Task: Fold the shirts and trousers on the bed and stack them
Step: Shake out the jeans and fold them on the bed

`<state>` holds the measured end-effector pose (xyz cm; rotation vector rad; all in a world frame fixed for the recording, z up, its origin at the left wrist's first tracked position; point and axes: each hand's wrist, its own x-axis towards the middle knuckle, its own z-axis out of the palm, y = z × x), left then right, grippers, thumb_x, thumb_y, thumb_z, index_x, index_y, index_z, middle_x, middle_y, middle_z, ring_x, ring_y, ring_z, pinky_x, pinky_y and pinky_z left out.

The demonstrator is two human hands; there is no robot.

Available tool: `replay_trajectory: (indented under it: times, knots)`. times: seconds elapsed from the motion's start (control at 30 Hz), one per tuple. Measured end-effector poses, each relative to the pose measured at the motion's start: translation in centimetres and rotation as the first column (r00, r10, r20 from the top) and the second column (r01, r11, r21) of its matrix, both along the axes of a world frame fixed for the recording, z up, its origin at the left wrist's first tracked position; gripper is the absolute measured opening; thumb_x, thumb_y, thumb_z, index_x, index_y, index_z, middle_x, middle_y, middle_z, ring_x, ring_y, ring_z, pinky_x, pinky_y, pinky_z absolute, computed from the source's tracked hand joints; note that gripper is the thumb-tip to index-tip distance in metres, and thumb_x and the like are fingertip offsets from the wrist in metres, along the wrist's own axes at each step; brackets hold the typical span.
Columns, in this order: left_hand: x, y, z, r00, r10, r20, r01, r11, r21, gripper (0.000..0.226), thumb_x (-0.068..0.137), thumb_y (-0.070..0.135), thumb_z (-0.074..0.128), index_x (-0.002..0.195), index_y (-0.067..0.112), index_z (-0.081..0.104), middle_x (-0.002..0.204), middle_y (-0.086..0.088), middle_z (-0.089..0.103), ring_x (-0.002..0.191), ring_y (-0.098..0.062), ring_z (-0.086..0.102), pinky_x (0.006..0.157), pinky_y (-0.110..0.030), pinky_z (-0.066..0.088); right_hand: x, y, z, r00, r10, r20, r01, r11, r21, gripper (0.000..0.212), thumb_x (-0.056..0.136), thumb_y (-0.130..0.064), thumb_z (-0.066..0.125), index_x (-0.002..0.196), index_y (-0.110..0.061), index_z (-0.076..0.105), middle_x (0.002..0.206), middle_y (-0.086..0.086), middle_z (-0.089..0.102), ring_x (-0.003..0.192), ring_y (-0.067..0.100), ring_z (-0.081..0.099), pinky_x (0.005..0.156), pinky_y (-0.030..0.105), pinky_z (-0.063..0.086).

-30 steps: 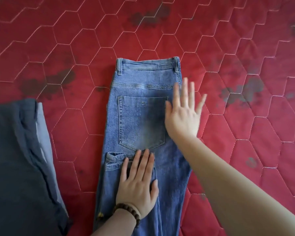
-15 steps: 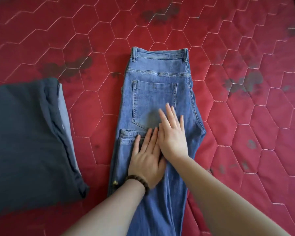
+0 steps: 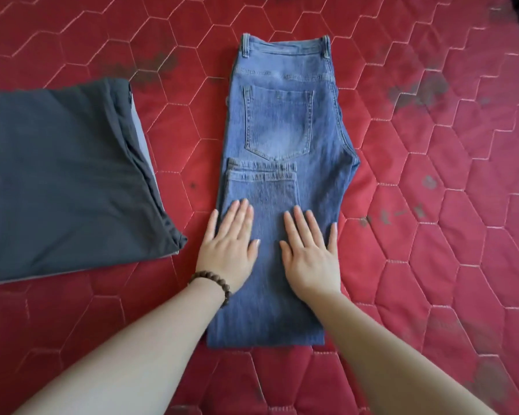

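Pressing folded jeans (image 3: pixel 285 124), hands flat, apart

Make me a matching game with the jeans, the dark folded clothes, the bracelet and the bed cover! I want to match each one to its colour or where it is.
Things:
1. jeans
2. dark folded clothes
3. bracelet
4. bed cover

Clues:
A. red, with stitched hexagon shapes
B. brown beads, on the left wrist
C. blue, lying under both flat hands
D. dark grey, lying to the left, nobody touching it

Pairs: 1-C, 2-D, 3-B, 4-A
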<state>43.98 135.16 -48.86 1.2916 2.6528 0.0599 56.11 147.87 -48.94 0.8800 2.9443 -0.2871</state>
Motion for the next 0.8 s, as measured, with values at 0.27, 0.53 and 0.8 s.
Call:
replay_trajectory:
  times: [0.27, 0.53, 0.8]
  knots:
    - [8.2, -5.2, 0.5, 0.993, -0.108, 0.053, 0.109, 0.994, -0.018, 0.060, 0.092, 0.029, 0.028, 0.147, 0.004, 0.030, 0.155, -0.014, 0.029, 0.144, -0.024, 0.027, 0.120, -0.044, 0.019, 4.3, -8.8, 0.9, 0.994, 0.112, -0.016, -0.113, 0.989, -0.097, 0.056, 0.092, -0.022, 0.037, 0.147, -0.010, 0.037, 0.154, 0.004, 0.033, 0.144, 0.020, 0.026, 0.114, 0.052, 0.028]
    - [6.7, -7.9, -1.1, 0.983, -0.168, 0.079, 0.161, 0.983, 0.089, 0.065, 0.090, 0.041, 0.041, 0.150, 0.019, 0.031, 0.158, 0.001, 0.027, 0.147, -0.019, 0.017, 0.119, -0.048, 0.014, 7.5, -8.1, -0.5, 0.997, -0.074, 0.032, 0.075, 0.996, -0.046, 0.057, 0.096, -0.041, 0.034, 0.151, -0.028, 0.027, 0.158, -0.010, 0.020, 0.148, 0.014, 0.011, 0.118, 0.055, 0.010]
    - [8.1, -8.3, 0.5, 0.961, 0.211, 0.176, -0.224, 0.973, 0.059, 0.060, 0.092, 0.042, 0.029, 0.149, 0.026, 0.031, 0.160, -0.002, 0.021, 0.146, -0.022, 0.021, 0.118, -0.048, 0.013, 8.1, -9.9, -0.1, 0.880, -0.468, 0.086, 0.475, 0.869, -0.134, 0.054, 0.102, -0.039, 0.025, 0.152, -0.029, 0.007, 0.158, -0.012, 0.001, 0.149, 0.016, 0.004, 0.119, 0.050, -0.004]
